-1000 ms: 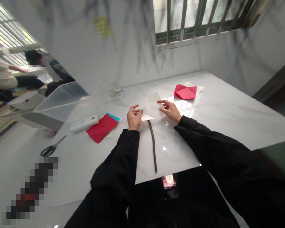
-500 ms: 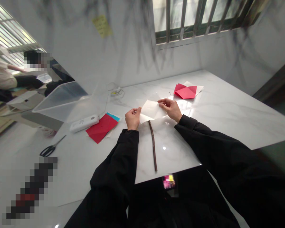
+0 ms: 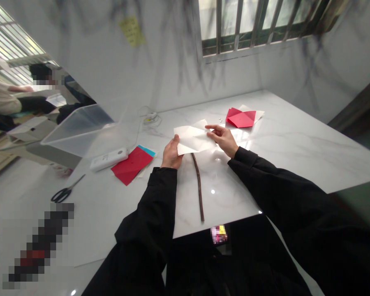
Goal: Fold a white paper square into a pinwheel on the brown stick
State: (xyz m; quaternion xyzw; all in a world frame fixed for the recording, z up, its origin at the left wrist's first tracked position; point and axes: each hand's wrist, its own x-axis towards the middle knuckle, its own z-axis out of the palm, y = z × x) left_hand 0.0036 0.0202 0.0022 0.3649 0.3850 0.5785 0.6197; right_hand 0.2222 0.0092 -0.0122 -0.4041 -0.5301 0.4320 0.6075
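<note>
Both my hands hold a sheet of white paper [image 3: 191,139] just above the white marble table [image 3: 283,152]. My left hand [image 3: 171,153] grips its left edge, fingers curled under the sheet. My right hand [image 3: 223,139] pinches the right edge between thumb and fingers. A thin brown stick [image 3: 199,187] lies on the table under the paper and runs toward me between my arms.
Red and blue paper sheets [image 3: 132,163] lie to the left beside a white rectangular device [image 3: 109,158] and a clear plastic bin [image 3: 80,129]. Black scissors [image 3: 66,190] lie further left. More red and white paper [image 3: 242,117] sits at the back. A person sits at far left.
The white paper has been lifted and unfolded wider between my hands. My left hand slid under its left edge; my right hand shifted slightly up.
</note>
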